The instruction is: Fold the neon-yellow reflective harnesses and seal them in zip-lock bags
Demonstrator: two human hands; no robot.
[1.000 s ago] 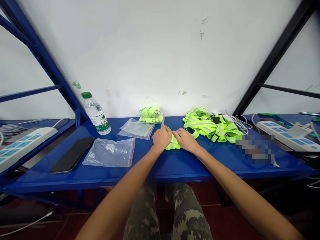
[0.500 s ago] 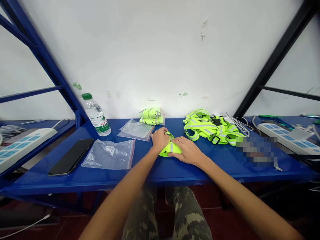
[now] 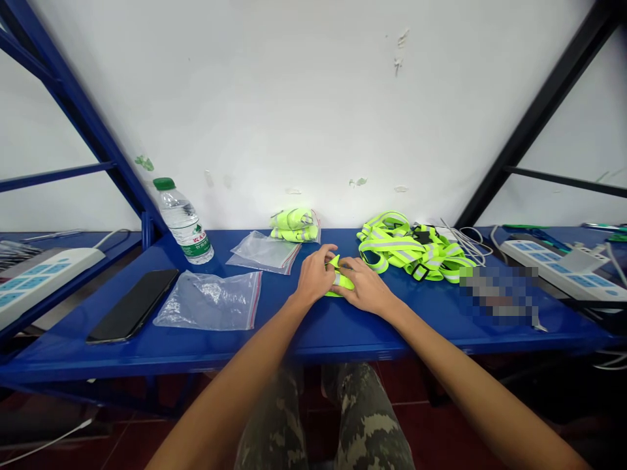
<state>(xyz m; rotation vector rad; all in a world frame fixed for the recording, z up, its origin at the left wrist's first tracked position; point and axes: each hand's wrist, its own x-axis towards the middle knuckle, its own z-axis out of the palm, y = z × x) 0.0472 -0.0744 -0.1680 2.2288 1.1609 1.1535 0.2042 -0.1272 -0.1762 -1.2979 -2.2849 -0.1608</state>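
Both my hands are wrapped round a folded neon-yellow reflective strap (image 3: 344,281) on the blue table, and they cover most of it. My left hand (image 3: 317,274) grips its left side with curled fingers. From the right, my right hand (image 3: 366,285) presses on it, fingers bent over the top. A small pointed fold of the strap sticks up between the hands. Behind them, bundled reflective straps (image 3: 294,224) lie by the wall on a clear bag. A tangled heap of the same yellow straps with black buckles (image 3: 416,248) is at the back right.
Clear zip bags (image 3: 210,300) lie to the left, smaller ones (image 3: 264,251) behind. A black phone (image 3: 133,307) and a water bottle (image 3: 186,222) stand farther left. White cable (image 3: 475,243) and power strips (image 3: 563,267) are at the right. The table's front edge (image 3: 313,354) is near me.
My left hand has shifted slightly right and my hands are closer together, covering more of the strap. The whole view has moved a little; other objects stay in place.
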